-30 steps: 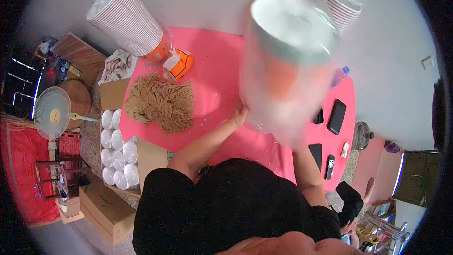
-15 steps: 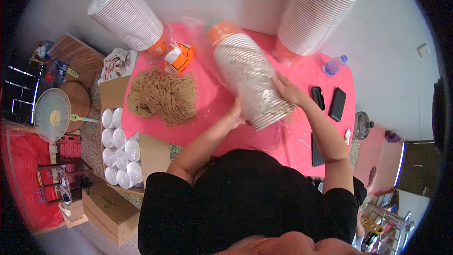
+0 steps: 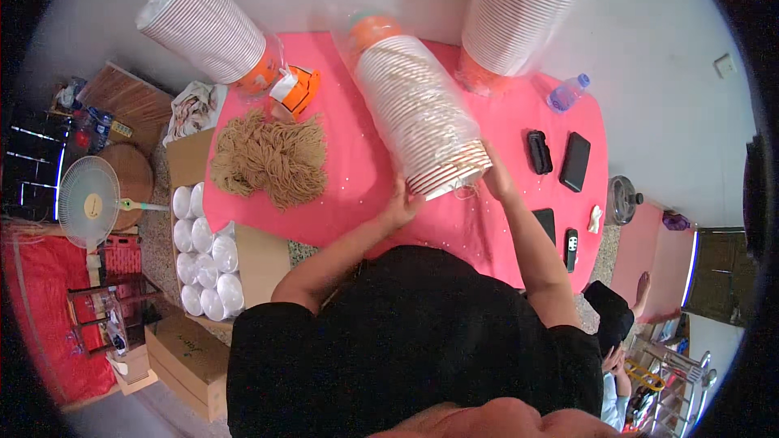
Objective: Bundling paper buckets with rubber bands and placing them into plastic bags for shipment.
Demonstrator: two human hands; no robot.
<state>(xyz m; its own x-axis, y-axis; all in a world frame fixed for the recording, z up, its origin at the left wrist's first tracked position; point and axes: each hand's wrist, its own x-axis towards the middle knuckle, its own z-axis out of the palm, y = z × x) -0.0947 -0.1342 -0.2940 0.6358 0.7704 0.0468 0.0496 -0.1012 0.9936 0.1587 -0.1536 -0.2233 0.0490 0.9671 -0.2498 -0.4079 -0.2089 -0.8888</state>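
A stack of nested white paper buckets in a clear plastic bag lies slanted across the pink-covered table, its orange end pointing away from me. My left hand grips the left side of the near end, thumb against the rims. My right hand is curled along the right side of that end, its fingers partly hidden behind the stack. Loose plastic or string hangs at the near rim. To the left lies a bundle of brown twine, with an orange and white folded piece beyond it.
Taller bucket stacks stand at the far left and far right. Right on the table are a bottle, a black case, a black phone-like slab and a remote. A carton holds wrapped white rolls. Another person is at lower right.
The stack has settled from a blurred tilt, and its near rims now face me more. My right hand has slid from its top to its right side. The view has shifted slightly.
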